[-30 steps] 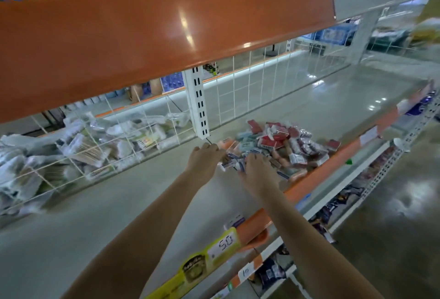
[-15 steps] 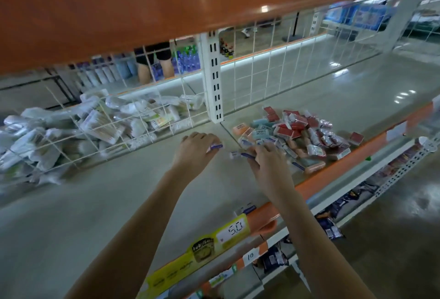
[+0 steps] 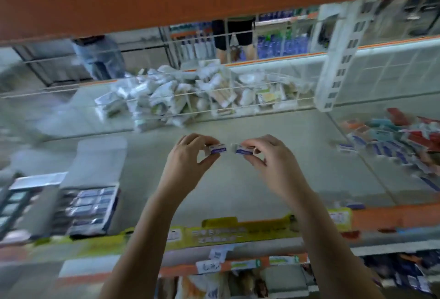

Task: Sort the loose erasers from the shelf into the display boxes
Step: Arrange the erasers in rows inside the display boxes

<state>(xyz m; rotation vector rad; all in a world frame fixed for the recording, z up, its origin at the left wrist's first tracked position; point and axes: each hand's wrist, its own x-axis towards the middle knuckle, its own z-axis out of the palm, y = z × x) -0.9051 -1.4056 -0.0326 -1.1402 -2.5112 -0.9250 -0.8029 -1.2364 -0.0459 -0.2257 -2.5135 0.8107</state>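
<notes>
Two hands hover over the middle of the shelf (image 3: 226, 191), each pinching one small eraser: the left hand (image 3: 188, 163) holds the left eraser (image 3: 217, 149), the right hand (image 3: 271, 163) the right eraser (image 3: 244, 149). Both are white blocks in blue-printed sleeves. With so light a fingertip grip, either could slip and drop among the wrong stock, I judge. Left and nearer sits the display box (image 3: 88, 210), partly filled; farther right lies the loose pile (image 3: 390, 141), blurred.
</notes>
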